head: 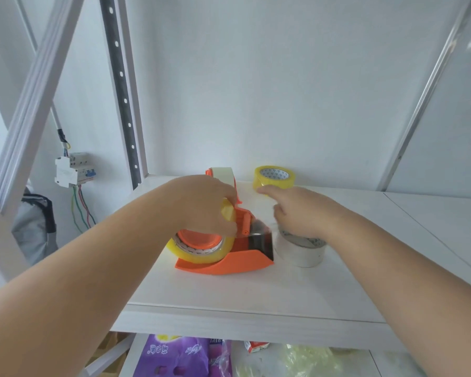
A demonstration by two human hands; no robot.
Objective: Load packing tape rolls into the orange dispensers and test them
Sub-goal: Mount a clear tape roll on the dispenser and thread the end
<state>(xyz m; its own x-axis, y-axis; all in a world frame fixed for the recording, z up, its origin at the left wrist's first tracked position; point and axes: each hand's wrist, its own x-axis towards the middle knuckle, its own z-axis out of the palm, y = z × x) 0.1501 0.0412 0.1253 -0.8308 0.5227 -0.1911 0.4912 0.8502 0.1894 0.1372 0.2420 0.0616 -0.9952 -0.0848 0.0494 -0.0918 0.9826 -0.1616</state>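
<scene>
Left hand: the left hand reaches in from the lower left with a long, nearly straight forearm, knuckles up, fingers curled down and closed on the near dispenser around its roller and handle part.
Right hand: the right hand comes in from the lower right, wrist bent slightly, palm down. Its fingers are loosely spread; the forefinger points toward the back of the shelf, its tip at the yellow roll. It is blurred, and whether it pinches a strip of tape I cannot tell.
Near dispenser: orange, lying on the white shelf between the two hands, with a yellowish tape roll seated on its hub at the left end and a dark blade guard at the right end.
Far dispenser: a second orange dispenser stands behind the left hand, holding a pale roll, partly hidden.
Loose rolls: the yellow roll lies flat near the back wall; a white roll lies flat just right of the near dispenser, under the right wrist.
Below: purple packets on the lower shelf.
</scene>
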